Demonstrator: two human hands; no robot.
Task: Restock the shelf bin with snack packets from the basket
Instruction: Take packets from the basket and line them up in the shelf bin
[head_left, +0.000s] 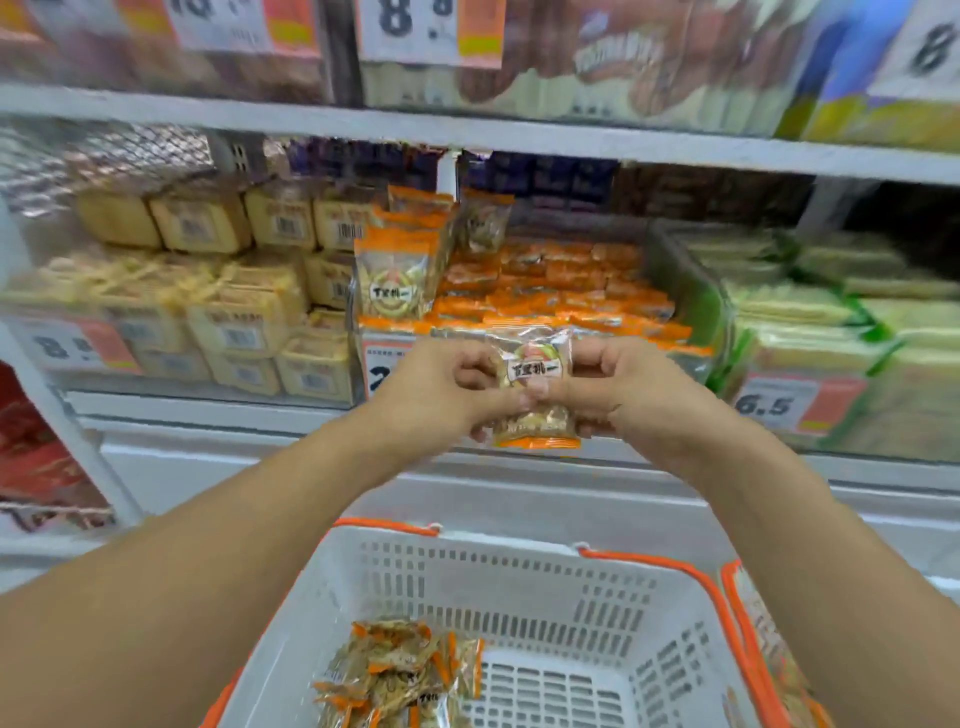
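While gripped by left hand (441, 387) and right hand (613, 387): clear orange-edged snack packet (537, 387), upright.

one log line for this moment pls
both hands: left, right hold packet | before bin | basket: packets left

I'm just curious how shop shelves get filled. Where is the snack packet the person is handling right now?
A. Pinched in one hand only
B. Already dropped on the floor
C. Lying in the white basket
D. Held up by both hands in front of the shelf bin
D: the left hand and right hand both grip the snack packet, raised above the basket in front of the shelf bin.
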